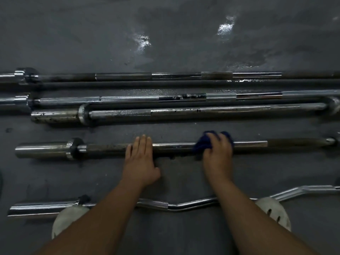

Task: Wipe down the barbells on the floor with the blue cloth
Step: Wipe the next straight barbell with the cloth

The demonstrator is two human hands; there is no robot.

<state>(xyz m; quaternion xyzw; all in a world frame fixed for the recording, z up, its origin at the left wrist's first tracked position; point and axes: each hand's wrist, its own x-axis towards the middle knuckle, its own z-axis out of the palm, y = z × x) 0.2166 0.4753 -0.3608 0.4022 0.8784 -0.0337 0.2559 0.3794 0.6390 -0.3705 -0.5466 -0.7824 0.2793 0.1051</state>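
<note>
Several steel barbells lie side by side on a dark floor. The nearest straight barbell (103, 149) runs left to right across the middle of the view. My left hand (139, 161) rests flat on its shaft with straight fingers. To the right, my right hand (218, 153) grips the blue cloth (202, 144), which is wrapped over the same shaft. Three more straight barbells (128, 100) lie farther away.
A curved chrome curl bar (184, 205) lies closest to me, under my forearms. Two pale shoes (274, 212) stand beside it. The dark floor (165, 43) beyond the bars shows wet, shiny patches.
</note>
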